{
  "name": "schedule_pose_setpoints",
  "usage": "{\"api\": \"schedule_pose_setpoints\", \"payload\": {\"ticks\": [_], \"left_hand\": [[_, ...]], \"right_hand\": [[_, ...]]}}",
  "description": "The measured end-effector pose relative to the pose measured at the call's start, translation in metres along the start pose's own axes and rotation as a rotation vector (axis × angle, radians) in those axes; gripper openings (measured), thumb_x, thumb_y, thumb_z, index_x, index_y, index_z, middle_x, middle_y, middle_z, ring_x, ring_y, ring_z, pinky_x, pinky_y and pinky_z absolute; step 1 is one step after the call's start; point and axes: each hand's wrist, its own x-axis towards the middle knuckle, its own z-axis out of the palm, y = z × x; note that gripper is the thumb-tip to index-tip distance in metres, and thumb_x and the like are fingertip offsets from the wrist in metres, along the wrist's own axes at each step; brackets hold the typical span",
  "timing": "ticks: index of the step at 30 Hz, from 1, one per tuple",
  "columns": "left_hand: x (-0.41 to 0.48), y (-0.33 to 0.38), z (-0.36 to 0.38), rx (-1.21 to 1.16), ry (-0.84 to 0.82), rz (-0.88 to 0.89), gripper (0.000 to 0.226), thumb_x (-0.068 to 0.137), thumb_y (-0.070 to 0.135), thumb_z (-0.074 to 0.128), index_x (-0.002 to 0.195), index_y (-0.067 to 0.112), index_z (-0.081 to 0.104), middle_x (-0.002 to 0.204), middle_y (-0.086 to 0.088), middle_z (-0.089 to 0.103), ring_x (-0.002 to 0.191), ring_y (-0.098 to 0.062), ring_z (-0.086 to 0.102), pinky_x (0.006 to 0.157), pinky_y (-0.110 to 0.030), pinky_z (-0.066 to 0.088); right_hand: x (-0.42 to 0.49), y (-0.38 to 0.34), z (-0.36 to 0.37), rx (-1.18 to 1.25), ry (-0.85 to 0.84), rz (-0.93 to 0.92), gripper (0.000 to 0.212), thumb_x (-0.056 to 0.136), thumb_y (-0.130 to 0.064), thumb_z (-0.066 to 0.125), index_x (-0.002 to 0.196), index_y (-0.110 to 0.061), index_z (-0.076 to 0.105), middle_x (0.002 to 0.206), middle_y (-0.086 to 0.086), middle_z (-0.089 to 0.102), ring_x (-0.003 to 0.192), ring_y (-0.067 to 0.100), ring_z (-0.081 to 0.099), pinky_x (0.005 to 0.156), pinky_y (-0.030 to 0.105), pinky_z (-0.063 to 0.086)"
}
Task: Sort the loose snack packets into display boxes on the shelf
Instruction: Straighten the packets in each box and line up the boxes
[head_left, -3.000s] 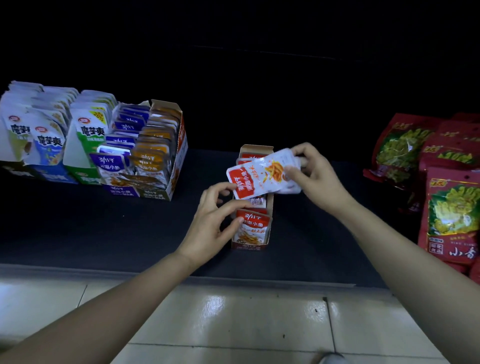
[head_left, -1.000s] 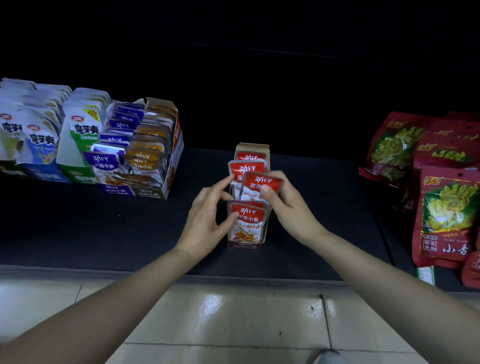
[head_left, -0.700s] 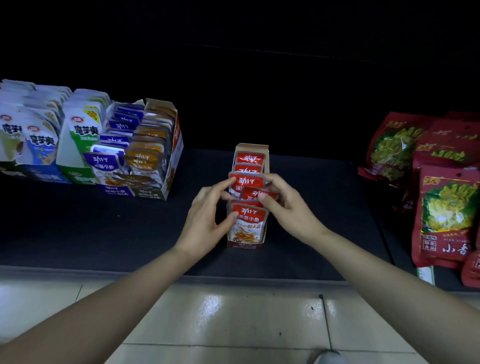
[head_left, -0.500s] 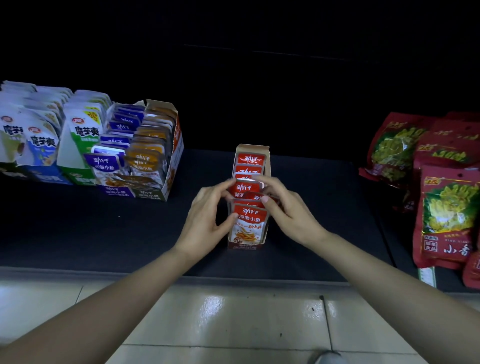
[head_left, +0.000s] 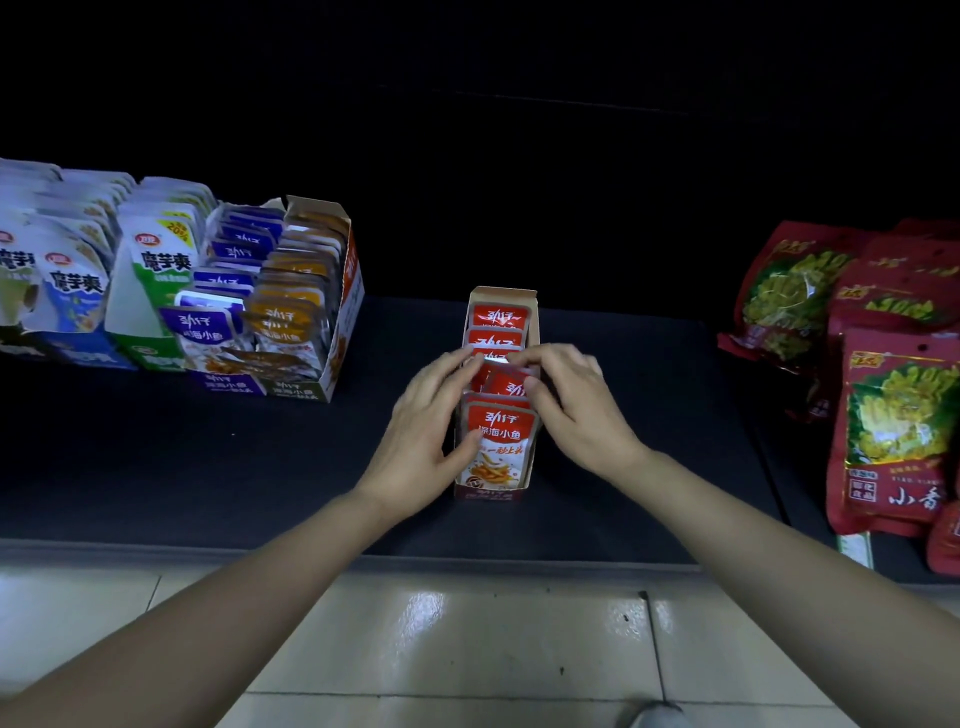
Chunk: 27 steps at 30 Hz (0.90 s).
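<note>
On the dark shelf (head_left: 156, 467), a narrow display box (head_left: 501, 297) stands nearly full. The left hand (head_left: 423, 431) grips its front packets (head_left: 498, 441), parting the row, while the right hand (head_left: 576, 410) pinches a red packet (head_left: 506, 385) half-tucked mid-box, not yet seated.

one view: wide-angle camera worn on the head, facing forward and steeply down onto a dark shelf (head_left: 208, 467). close range; both forearms (head_left: 260, 597) run up from the bottom edge, left hand (head_left: 421, 431) and right hand (head_left: 576, 410) meeting at frame centre over the display box (head_left: 501, 294) of red packets (head_left: 498, 441). tiled floor (head_left: 467, 639) fills the foreground.
</note>
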Motion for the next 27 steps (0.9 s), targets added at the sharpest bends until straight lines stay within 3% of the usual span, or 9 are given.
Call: {"api": "schedule_pose_setpoints", "payload": {"ticks": [4,9,12,15,17,21,24,27], "left_hand": [[0.009,0.000,0.005,0.069,-0.082,-0.019,0.077,0.096,0.037,0.056,0.157,0.024,0.010,0.163,0.015,0.003,0.147,0.002,-0.005,0.120,-0.030,0.005],[0.015,-0.005,0.004,0.186,-0.059,0.008,0.074,0.096,0.040,0.053,0.156,0.017,0.016,0.161,0.005,0.014,0.148,-0.006,0.002,0.118,-0.027,0.004],[0.012,-0.007,0.004,0.201,-0.059,0.019,0.075,0.096,0.040,0.054,0.156,0.015,0.016,0.162,0.004,0.014,0.149,-0.007,0.004,0.120,-0.029,0.007],[0.010,-0.010,0.003,0.195,-0.055,0.034,0.076,0.096,0.035,0.057,0.156,0.015,0.015,0.162,0.006,0.011,0.149,-0.007,0.006,0.121,-0.033,0.011],[0.009,-0.012,0.003,0.203,-0.058,0.046,0.076,0.096,0.035,0.058,0.156,0.016,0.015,0.163,0.007,0.009,0.149,-0.008,0.007,0.121,-0.035,0.014],[0.008,-0.014,0.002,0.208,-0.074,0.055,0.079,0.095,0.032,0.060,0.156,0.018,0.013,0.163,0.009,0.005,0.149,-0.009,0.006,0.121,-0.037,0.014],[0.008,-0.015,0.004,0.203,-0.080,0.041,0.082,0.095,0.030,0.061,0.157,0.018,0.009,0.163,0.010,0.003,0.149,-0.006,0.004,0.122,-0.036,0.014],[0.008,-0.016,0.005,0.204,-0.079,0.027,0.085,0.094,0.029,0.061,0.157,0.016,0.006,0.163,0.009,0.001,0.149,-0.006,0.003,0.122,-0.036,0.014]], "right_hand": [[0.008,0.000,-0.006,-0.177,-0.113,-0.082,0.058,0.099,-0.053,0.025,0.141,-0.019,0.045,0.151,-0.002,0.040,0.143,0.010,0.024,0.116,0.032,0.014],[0.022,0.000,-0.008,-0.364,-0.217,-0.136,0.074,0.096,-0.062,0.018,0.154,-0.017,0.022,0.163,0.004,0.012,0.150,0.015,0.006,0.117,0.035,0.001],[0.030,-0.003,-0.005,-0.398,-0.276,-0.094,0.080,0.093,-0.066,0.014,0.155,-0.016,0.015,0.162,0.006,0.014,0.149,0.015,0.002,0.115,0.036,-0.002],[0.034,-0.004,-0.003,-0.420,-0.274,-0.088,0.083,0.092,-0.067,0.014,0.154,-0.012,0.020,0.157,0.004,0.027,0.146,0.015,0.010,0.114,0.038,0.001],[0.036,-0.003,-0.003,-0.447,-0.306,-0.115,0.081,0.093,-0.068,0.024,0.153,-0.013,0.022,0.153,0.002,0.033,0.142,0.016,0.014,0.112,0.037,0.001],[0.028,0.002,-0.003,-0.446,-0.336,-0.125,0.079,0.091,-0.056,0.049,0.154,-0.017,0.020,0.156,0.000,0.026,0.144,0.015,0.010,0.113,0.039,0.001],[0.029,-0.003,0.000,-0.472,-0.402,-0.116,0.074,0.094,-0.046,0.051,0.154,-0.018,0.018,0.156,-0.002,0.028,0.146,0.017,0.005,0.114,0.042,0.001],[0.039,-0.011,0.004,-0.564,-0.486,-0.120,0.080,0.092,-0.049,0.050,0.154,-0.014,0.013,0.158,0.001,0.020,0.146,0.019,0.004,0.116,0.045,-0.001]]}}
